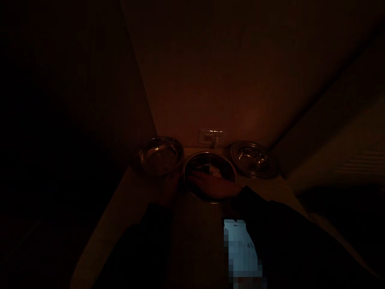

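Note:
The scene is very dark. My right hand (215, 188) reaches leftward across the near part of the middle metal bowl (232, 168), its fingers toward the bowl's left rim. A pale thing (215, 171) shows inside that bowl, too dim to name. My left hand (171, 185) is at the left of the same bowl, just in front of the left metal bowl (161, 160), close to my right fingertips. Shadow hides the fingers of both hands, so I cannot make out whether they grip anything.
At the back right stands another shiny metal dish (251, 158). A wall socket plate (213, 137) with something plugged in sits behind the middle bowl. On the wooden tabletop (195, 241), a lit phone (240, 245) lies beside my right forearm. Walls enclose the back.

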Available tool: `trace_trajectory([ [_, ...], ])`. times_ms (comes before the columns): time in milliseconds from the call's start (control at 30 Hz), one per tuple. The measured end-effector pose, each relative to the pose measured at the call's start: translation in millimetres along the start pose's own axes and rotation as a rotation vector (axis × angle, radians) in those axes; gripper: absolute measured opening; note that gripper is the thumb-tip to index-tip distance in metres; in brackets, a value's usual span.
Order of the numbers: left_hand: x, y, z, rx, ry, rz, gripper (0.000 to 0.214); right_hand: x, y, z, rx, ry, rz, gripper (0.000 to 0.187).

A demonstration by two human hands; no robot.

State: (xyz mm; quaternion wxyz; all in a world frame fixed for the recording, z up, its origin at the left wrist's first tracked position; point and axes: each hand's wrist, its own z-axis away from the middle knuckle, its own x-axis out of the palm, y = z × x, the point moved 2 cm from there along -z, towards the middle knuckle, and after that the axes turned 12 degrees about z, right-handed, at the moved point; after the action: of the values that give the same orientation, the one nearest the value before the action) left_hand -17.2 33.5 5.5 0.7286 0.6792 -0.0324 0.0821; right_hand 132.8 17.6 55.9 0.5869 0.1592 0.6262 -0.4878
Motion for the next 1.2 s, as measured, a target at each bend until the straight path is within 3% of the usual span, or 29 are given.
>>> trace_trajectory([
  [267, -1.2, -0.1, 1.8, 0.027, -0.035, 0.017, 0.033, 1.8, 0.7, -3.0, 0.061, 0.055, -0.024, 0.043],
  [633, 1.8, 3.1, 6.2, -0.023, -0.020, 0.005, 0.033, 0.8, -2.2, -0.4, 0.029, -0.037, -0.002, 0.049],
  [933, 2.5, 2.9, 7.4, 0.088, -0.010, -0.045, 0.035, -3.4, -17.6, 9.5, -0.034, -0.123, 0.004, 0.043],
  [1200, 3.8, 4.8, 8.5, 0.096, -0.049, 0.015, 0.039, -3.4, -20.3, 30.4, -0.108, -0.187, 0.012, 0.044],
])
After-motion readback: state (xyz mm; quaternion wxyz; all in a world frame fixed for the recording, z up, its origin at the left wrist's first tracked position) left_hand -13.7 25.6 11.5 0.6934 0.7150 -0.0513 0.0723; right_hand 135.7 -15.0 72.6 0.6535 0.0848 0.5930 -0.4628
